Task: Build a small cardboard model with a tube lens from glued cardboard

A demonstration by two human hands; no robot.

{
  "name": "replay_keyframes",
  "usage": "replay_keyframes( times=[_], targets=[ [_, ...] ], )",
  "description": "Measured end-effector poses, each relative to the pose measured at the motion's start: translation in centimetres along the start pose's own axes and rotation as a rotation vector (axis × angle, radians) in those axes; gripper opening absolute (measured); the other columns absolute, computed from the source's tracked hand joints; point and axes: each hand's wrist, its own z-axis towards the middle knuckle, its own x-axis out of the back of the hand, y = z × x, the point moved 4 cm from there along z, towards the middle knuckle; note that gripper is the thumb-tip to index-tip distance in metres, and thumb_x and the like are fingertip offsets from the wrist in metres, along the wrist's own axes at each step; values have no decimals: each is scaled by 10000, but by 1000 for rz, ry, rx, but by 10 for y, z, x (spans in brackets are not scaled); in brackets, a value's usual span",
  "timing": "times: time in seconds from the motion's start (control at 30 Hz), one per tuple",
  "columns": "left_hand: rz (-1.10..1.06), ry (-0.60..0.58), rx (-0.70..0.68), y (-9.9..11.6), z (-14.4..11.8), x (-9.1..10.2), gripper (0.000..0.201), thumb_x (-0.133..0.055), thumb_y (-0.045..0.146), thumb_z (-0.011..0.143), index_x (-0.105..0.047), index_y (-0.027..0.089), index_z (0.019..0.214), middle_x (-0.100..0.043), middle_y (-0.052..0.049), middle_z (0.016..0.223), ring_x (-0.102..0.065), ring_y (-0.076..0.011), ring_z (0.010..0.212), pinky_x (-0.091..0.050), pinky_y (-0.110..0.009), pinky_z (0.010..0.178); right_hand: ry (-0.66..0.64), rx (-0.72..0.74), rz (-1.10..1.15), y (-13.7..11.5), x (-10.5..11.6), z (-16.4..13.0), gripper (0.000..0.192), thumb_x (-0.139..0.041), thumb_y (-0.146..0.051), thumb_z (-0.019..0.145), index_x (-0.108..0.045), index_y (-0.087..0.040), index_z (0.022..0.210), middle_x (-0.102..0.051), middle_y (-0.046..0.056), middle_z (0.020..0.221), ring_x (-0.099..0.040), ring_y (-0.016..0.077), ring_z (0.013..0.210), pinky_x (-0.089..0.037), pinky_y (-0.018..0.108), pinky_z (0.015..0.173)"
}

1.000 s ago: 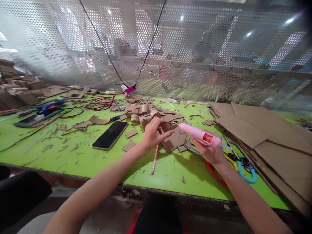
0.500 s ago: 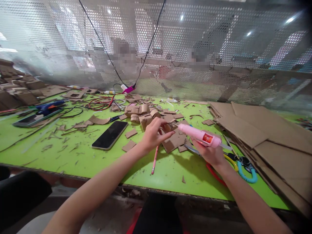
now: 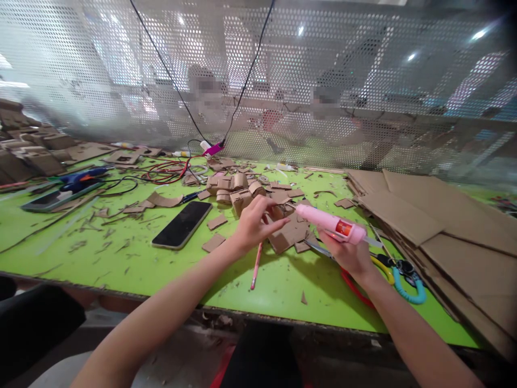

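My right hand (image 3: 349, 256) is wrapped round a pink hot glue gun (image 3: 325, 220), its nozzle pointing left toward my other hand. My left hand (image 3: 255, 222) curls round a small brown cardboard piece (image 3: 275, 212), largely hidden behind the fingers, close to the glue gun's tip. Under and behind the left hand lie flat cardboard scraps (image 3: 287, 237) and a heap of small cardboard parts (image 3: 241, 199). A pink pencil (image 3: 257, 265) rests on the green table (image 3: 169, 275) below my left hand.
A black phone (image 3: 182, 224) lies left of my hands. Pliers with turquoise grips (image 3: 410, 285) sit by my right wrist, beside stacked cardboard sheets (image 3: 456, 237). A blue glue gun (image 3: 83, 176) is at far left. Two dark cables hang before a perforated metal screen (image 3: 262, 70).
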Motion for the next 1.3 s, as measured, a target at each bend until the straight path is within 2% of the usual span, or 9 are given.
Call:
replay_keyframes(
  times=[1.03, 1.17, 1.3],
  targets=[
    [-72, 30, -3, 1, 0, 0, 310, -723, 332, 751, -549, 151, 933, -554, 11, 766, -558, -60, 621, -502, -131, 482, 33, -25, -65, 0, 5, 2, 283, -543, -234, 706, -332, -221, 517, -407, -49, 474, -390, 102, 435, -299, 248, 441],
    [-100, 27, 2, 0, 0, 1, 290, -715, 304, 761, -553, 151, 945, -550, 13, 783, -575, -53, 618, -524, -125, 494, 22, -73, -79, 10, 4, 3, 278, -550, -256, 710, -360, -221, 510, -427, -43, 467, -403, 111, 433, -308, 251, 441],
    [-93, -15, -18, 1, 0, -1, 283, -700, 282, 779, -560, 155, 989, -563, 1, 829, -600, -60, 655, -557, -137, 538, 45, -135, -145, 32, 7, 12, 255, -570, -382, 739, -475, -214, 573, -520, -7, 534, -484, 149, 495, -368, 263, 483]
  ],
)
